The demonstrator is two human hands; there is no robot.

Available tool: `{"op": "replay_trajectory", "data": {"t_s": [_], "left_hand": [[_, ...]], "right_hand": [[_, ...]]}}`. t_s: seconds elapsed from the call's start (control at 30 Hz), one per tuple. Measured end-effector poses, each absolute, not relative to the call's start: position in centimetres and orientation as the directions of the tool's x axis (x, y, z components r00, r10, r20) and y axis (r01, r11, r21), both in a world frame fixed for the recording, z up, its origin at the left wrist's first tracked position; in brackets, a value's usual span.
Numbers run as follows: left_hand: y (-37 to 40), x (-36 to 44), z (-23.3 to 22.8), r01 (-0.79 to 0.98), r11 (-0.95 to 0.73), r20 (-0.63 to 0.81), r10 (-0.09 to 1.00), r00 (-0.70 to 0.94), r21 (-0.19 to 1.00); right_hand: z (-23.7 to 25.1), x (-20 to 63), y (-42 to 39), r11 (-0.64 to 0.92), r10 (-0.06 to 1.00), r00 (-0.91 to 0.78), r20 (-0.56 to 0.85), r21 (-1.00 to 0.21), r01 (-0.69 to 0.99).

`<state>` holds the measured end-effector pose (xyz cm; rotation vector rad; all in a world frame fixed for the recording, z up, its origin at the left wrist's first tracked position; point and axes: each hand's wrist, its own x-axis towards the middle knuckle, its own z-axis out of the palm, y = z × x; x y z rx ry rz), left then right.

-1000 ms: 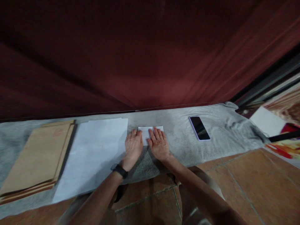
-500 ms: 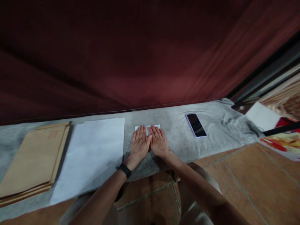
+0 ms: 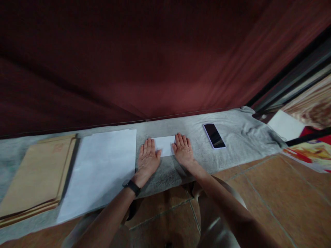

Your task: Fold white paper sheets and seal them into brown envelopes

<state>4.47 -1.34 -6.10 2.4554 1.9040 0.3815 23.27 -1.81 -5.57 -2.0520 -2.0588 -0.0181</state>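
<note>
A small white piece of paper [image 3: 165, 146], perhaps folded, lies flat on the grey cloth in front of me. My left hand [image 3: 148, 156] rests palm down over its left end, fingers stretched out and thumb pointing inward. Over the right end, my right hand [image 3: 183, 148] lies flat in the same way, palm down with fingers extended. The middle of the paper shows between the two hands; its ends are partly covered by them. A dark band [image 3: 132, 187] circles my left wrist.
Left of my hands lies a stack of large white sheets [image 3: 103, 168], with brown envelopes [image 3: 38, 172] beyond it. A phone [image 3: 214, 136] in a purple case lies to the right on the grey cloth [image 3: 245, 137]. Dark red fabric [image 3: 165, 69] rises behind.
My hands have slid apart, left hand to the left and right hand to the right, uncovering the middle of the white paper. The view has shifted slightly.
</note>
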Motion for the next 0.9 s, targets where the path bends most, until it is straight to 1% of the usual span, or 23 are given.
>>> {"op": "replay_trajectory", "data": {"t_s": [0.1, 0.17, 0.23, 0.37, 0.47, 0.53, 0.6, 0.63, 0.7, 0.77, 0.83, 0.87, 0.9], "left_hand": [[-1.4, 4.4, -6.1, 0.955, -0.255, 0.175, 0.958, 0.228, 0.154], [-1.4, 4.5, -6.1, 0.956, -0.250, 0.171, 0.960, 0.224, 0.152], [-1.4, 4.6, -6.1, 0.956, -0.250, 0.174, 0.959, 0.223, 0.151], [-1.5, 4.6, -5.9, 0.952, -0.261, 0.188, 0.955, 0.230, 0.159], [-1.7, 4.5, -5.8, 0.950, -0.263, 0.191, 0.954, 0.230, 0.170], [-1.8, 4.5, -5.7, 0.945, -0.263, 0.195, 0.954, 0.226, 0.192], [-1.7, 4.5, -5.5, 0.935, -0.262, 0.195, 0.956, 0.217, 0.240], [-1.6, 4.5, -5.1, 0.924, -0.263, 0.198, 0.957, 0.212, 0.279], [-1.5, 4.5, -4.0, 0.873, -0.276, 0.217, 0.955, 0.202, 0.402], [-1.6, 4.6, -2.3, 0.756, -0.289, 0.230, 0.955, 0.187, 0.587], [-2.0, 4.8, -0.3, 0.545, -0.238, 0.160, 0.969, 0.188, 0.804], [-2.2, 5.1, 0.6, 0.415, -0.182, 0.111, 0.975, 0.191, 0.891], [-2.5, 5.3, 1.3, 0.268, -0.133, 0.077, 0.975, 0.209, 0.954]], "right_hand": [[-4.3, 23.4, -2.2, -0.016, 0.986, 0.039, 0.160, -0.144, 0.989], [-3.3, 23.4, -2.4, -0.054, 0.989, 0.074, 0.126, -0.154, 0.987], [-2.6, 23.2, -2.6, -0.093, 0.992, 0.108, 0.071, -0.187, 0.978], [-2.1, 22.9, -2.4, -0.190, 0.982, 0.179, -0.063, -0.296, 0.936], [-2.4, 22.9, -1.8, -0.263, 0.965, 0.228, -0.133, -0.407, 0.875], [-2.5, 23.1, -1.3, -0.277, 0.961, 0.227, -0.158, -0.550, 0.788], [-2.2, 23.5, -0.7, -0.269, 0.963, 0.205, -0.175, -0.676, 0.686], [-1.8, 23.7, -0.5, -0.256, 0.966, 0.197, -0.166, -0.719, 0.646], [-0.4, 24.2, -0.3, -0.201, 0.973, 0.212, -0.085, -0.762, 0.615], [1.5, 24.4, -0.8, -0.035, 0.958, 0.245, 0.148, -0.789, 0.614], [3.2, 23.9, -2.0, 0.070, 0.925, 0.225, 0.305, -0.721, 0.690], [3.9, 23.4, -2.8, 0.101, 0.912, 0.193, 0.362, -0.654, 0.750], [4.3, 22.6, -3.5, 0.135, 0.903, 0.136, 0.407, -0.570, 0.811]]}}
